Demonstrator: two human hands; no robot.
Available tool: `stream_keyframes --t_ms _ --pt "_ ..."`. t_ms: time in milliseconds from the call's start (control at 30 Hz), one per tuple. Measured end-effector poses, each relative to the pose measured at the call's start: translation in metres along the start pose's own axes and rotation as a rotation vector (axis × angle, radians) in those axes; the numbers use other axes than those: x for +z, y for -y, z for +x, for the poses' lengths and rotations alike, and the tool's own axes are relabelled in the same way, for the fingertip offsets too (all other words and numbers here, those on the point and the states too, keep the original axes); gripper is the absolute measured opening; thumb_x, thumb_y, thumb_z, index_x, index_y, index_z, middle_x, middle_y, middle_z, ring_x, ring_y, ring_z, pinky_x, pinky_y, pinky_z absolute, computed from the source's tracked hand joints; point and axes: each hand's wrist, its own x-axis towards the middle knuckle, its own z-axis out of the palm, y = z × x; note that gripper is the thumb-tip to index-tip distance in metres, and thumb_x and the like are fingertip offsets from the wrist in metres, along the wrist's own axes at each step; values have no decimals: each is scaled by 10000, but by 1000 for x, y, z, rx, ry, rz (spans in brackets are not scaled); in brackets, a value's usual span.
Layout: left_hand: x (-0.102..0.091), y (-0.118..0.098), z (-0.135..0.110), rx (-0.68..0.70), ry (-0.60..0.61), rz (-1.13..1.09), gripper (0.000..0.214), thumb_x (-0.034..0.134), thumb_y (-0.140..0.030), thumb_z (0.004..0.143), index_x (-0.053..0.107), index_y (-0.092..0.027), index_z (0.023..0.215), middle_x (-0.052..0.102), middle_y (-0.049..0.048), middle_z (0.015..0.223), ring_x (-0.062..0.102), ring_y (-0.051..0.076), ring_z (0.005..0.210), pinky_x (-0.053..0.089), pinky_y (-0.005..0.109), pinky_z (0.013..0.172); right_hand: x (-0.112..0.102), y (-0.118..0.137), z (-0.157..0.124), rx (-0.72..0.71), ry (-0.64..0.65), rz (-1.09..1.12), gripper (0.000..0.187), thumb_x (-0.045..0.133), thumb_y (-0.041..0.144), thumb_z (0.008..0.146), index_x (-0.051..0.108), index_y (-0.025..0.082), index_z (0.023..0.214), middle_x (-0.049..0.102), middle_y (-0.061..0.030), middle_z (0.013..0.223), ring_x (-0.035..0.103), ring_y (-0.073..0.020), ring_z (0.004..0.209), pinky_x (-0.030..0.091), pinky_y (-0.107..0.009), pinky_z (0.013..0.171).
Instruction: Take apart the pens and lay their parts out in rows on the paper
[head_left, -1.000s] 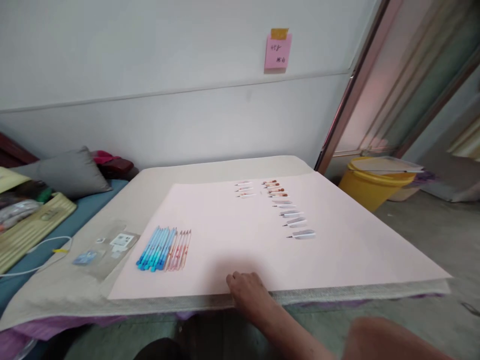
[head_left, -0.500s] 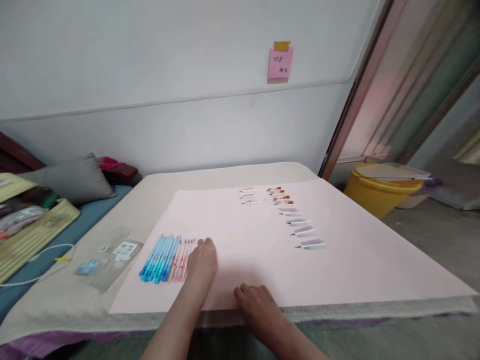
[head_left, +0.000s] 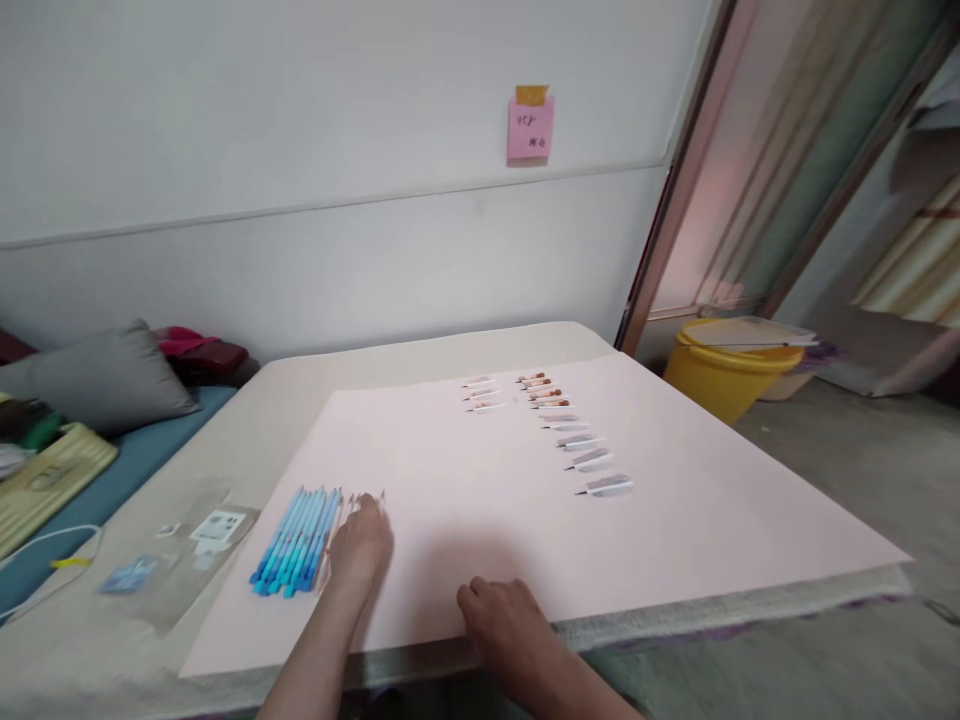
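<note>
A large pale pink sheet [head_left: 675, 500] covers the table. At its near left lies a row of blue pen barrels [head_left: 292, 540] with clear pinkish ones beside them. My left hand [head_left: 360, 545] lies over the clear pinkish barrels, fingers curled down onto them; whether it grips one is hidden. My right hand [head_left: 502, 625] rests on the sheet's near edge, fingers bent loosely, nothing seen in it. Further back lie two rows of small pen parts: several clear caps with tips [head_left: 592, 460] and several short orange-tipped pieces [head_left: 536, 385], plus three small pieces [head_left: 480, 395] to their left.
A clear plastic bag with labels [head_left: 195, 530] lies left of the sheet. Beyond the table's left side are a grey pillow [head_left: 105, 375] and a yellow-green mat [head_left: 45, 480]. A yellow bucket [head_left: 720, 370] stands on the floor at right. A pink note [head_left: 530, 125] hangs on the wall.
My left hand came into view from below and settled onto the clear pinkish barrels next to the blue ones. My right hand stayed at the sheet's near edge. The view shifted slightly.
</note>
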Motion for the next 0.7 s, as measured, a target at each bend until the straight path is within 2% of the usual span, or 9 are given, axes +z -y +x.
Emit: stream_keyframes --t_ms 67,133,233,300,367,433,533,600,700 --pt "2 -10 -1 23 62 -93 258 521 -174 709 555 -123 960 637 118 681 613 241 650 393 311 582 -7 -2 2 99 -37 90 162 442 71 752 566 169 783 642 -63 763 622 -206 682 358 -276 572" --pt "6 -24 -8 60 160 -273 215 536 -183 691 555 -152 903 587 31 586 562 166 531 376 262 523 -13 -6 6 223 -130 271 172 415 113 801 574 177 779 643 -54 747 615 -184 689 366 -269 595" --pt "12 -49 -27 38 408 -824 144 565 -236 689 552 -161 812 527 -21 569 463 85 462 336 210 480 -21 -14 12 411 -228 774 155 413 178 820 568 178 829 631 -43 748 604 -155 700 393 -248 604" --pt "15 -62 -40 -13 540 -1106 161 621 -234 649 557 -159 776 496 -39 556 414 61 450 299 190 458 -25 -18 14 496 -191 1159 134 435 230 814 548 166 846 619 -42 757 599 -142 687 411 -231 576" --pt "16 -72 -49 -16 588 -1190 164 654 -213 624 570 -157 753 480 -47 545 405 53 454 285 183 451 -28 -19 15 525 -125 1434 165 453 303 814 529 159 839 600 -31 712 582 -128 606 407 -222 520" --pt "15 -78 -52 -3 609 -1223 158 665 -220 636 590 -152 757 522 -27 583 452 61 491 324 187 478 -30 -18 14 512 -99 1575 206 465 356 812 519 157 818 559 0 614 515 -100 476 360 -206 446" --pt "10 -83 -50 -72 629 -1374 252 638 -304 709 623 -143 901 647 74 826 587 126 702 437 239 640 -33 -17 11 484 -80 1683 205 484 352 797 520 151 786 499 29 521 403 -65 367 263 -188 379" --pt "7 -84 -48 -127 643 -1504 320 623 -326 737 617 -124 985 650 143 982 607 186 868 455 297 758 -36 -17 10 448 -38 1744 196 480 332 793 530 143 781 498 24 516 400 -63 361 248 -189 376" --pt "5 -85 -50 -141 685 -1592 298 636 -303 734 626 -104 957 646 180 1014 597 230 941 458 325 781 -40 -16 10 400 -8 1815 217 445 358 811 518 154 805 513 17 555 399 -68 358 247 -201 374"
